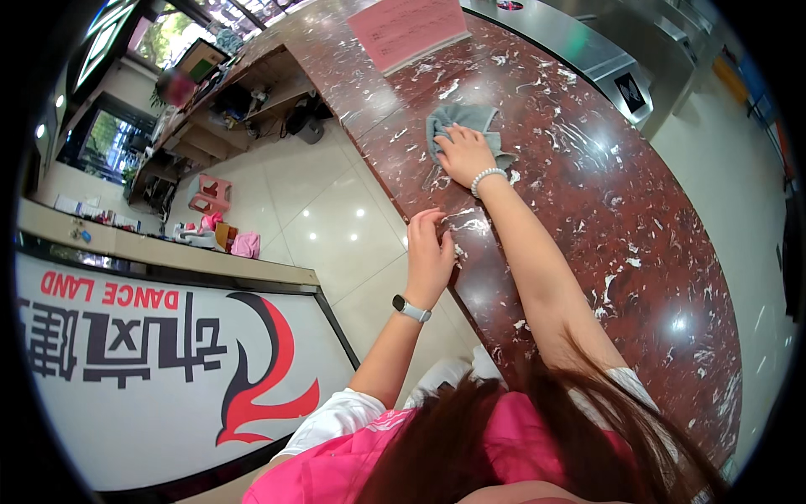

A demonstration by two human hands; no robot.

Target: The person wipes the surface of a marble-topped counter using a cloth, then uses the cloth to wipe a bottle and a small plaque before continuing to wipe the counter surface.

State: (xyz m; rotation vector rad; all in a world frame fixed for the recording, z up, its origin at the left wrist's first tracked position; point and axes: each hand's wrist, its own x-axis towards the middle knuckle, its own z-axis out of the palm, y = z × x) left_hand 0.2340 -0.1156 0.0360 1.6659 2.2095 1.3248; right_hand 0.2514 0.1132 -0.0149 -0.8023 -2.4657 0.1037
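My right hand point(467, 156), with a beaded bracelet at the wrist, lies palm down on a crumpled grey cloth point(482, 115). The cloth rests on a dark red, white-veined stone countertop point(567, 208), partly hidden beneath my fingers. Nearer to me, my left hand point(430, 249) is at the counter's inner edge. Its fingers are bent and the thumb stands apart, with nothing held. A watch with a pale band point(412, 309) is on that wrist.
A pink printed sign point(409, 28) stands at the counter's far end. Metal turnstiles point(604, 57) run along the right. To the left are a desk with shelves point(252, 113), a bin point(306, 126), a pink stool point(211, 194) and a large sign panel point(157, 403). Another person point(175, 88) is by the monitor.
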